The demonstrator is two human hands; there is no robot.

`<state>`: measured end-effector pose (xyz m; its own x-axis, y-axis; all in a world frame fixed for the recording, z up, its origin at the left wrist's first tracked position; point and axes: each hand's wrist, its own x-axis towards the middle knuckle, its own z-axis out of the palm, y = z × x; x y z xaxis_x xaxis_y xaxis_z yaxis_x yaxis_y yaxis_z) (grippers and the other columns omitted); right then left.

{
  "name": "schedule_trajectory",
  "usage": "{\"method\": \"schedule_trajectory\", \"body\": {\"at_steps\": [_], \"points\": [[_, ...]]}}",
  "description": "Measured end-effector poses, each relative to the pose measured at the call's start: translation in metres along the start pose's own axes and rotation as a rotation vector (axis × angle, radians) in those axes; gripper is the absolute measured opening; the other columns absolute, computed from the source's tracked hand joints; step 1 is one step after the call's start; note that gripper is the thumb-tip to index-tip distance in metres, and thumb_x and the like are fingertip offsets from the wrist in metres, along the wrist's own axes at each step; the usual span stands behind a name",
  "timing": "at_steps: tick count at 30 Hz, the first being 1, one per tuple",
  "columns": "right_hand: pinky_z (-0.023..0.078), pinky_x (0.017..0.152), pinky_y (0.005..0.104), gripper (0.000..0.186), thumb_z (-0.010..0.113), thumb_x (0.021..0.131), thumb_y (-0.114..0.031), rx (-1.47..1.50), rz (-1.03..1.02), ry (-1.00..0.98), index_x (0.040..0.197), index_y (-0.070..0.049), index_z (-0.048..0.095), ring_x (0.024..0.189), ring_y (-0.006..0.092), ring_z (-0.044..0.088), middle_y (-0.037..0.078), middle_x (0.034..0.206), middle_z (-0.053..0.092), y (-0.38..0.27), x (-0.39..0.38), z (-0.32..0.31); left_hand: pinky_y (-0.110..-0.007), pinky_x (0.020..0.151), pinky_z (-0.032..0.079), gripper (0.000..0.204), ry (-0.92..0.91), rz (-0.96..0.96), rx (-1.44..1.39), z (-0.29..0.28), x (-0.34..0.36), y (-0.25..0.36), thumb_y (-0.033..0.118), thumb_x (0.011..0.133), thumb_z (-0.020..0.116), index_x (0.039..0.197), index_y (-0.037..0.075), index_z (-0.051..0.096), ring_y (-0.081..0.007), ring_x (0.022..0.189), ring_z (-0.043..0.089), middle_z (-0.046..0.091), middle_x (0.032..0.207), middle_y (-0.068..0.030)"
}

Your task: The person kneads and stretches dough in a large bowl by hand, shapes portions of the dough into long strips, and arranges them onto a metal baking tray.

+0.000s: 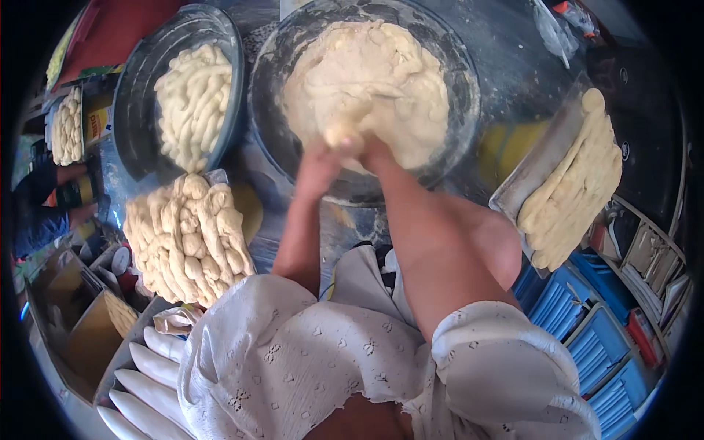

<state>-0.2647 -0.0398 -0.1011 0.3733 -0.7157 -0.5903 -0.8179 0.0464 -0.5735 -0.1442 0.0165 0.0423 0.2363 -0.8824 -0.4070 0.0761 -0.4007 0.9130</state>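
Observation:
A wide dark basin (469, 110) in front of me holds a big mass of pale, sticky dough (396, 77). At its near side, my left hand (320, 167) and my right hand (372, 152) are close together, closed around a lump of the dough (343, 132) that stands up between them. The fingers are partly blurred and hidden by the dough. Left of this basin is a second dark basin (126, 110) with rope-like strips of dough (192, 99). Nearer me on the left, thick dough strands and balls (187, 238) are piled together.
At the right, a metal tray (539, 158) bears a slab of dough strips (576, 194). Blue packs (587, 345) fill crates at lower right. Clear plastic bags (557, 33) lie at the far right. Another person's hand (82, 213) and dark sleeve (40, 227) show at the left edge.

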Motion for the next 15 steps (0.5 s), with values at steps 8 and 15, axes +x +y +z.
{"method": "schedule_trajectory", "body": {"at_steps": [8, 15], "points": [[0.048, 0.07, 0.036, 0.028, 0.063, 0.073, -0.012, 0.457, 0.153, -0.045, 0.099, -0.003, 0.059, 0.078, 0.0271, 0.063, 0.017, 0.091, 0.063, -0.017, -0.02, -0.033, -0.04, 0.088, 0.043, 0.035, 0.526, -0.085, -0.765, -0.065, -0.017, -0.048, 0.021, 0.094, 0.04, 0.119, -0.003, 0.042, -0.0258, 0.105, 0.052, 0.051, 0.116, -0.0141], [0.044, 0.084, 0.0397, 0.045, 0.059, 0.079, -0.023, 0.945, 0.566, 0.268, 0.118, -0.003, 0.049, 0.103, 0.0275, 0.053, 0.016, 0.113, 0.054, 0.007, -0.011, -0.049, -0.04, 0.09, 0.042, 0.033, 0.601, -0.016, -0.908, -0.08, -0.027, -0.072, 0.019, 0.093, 0.042, 0.117, -0.005, 0.044, -0.0258, 0.105, 0.052, 0.052, 0.115, -0.0154]]}}
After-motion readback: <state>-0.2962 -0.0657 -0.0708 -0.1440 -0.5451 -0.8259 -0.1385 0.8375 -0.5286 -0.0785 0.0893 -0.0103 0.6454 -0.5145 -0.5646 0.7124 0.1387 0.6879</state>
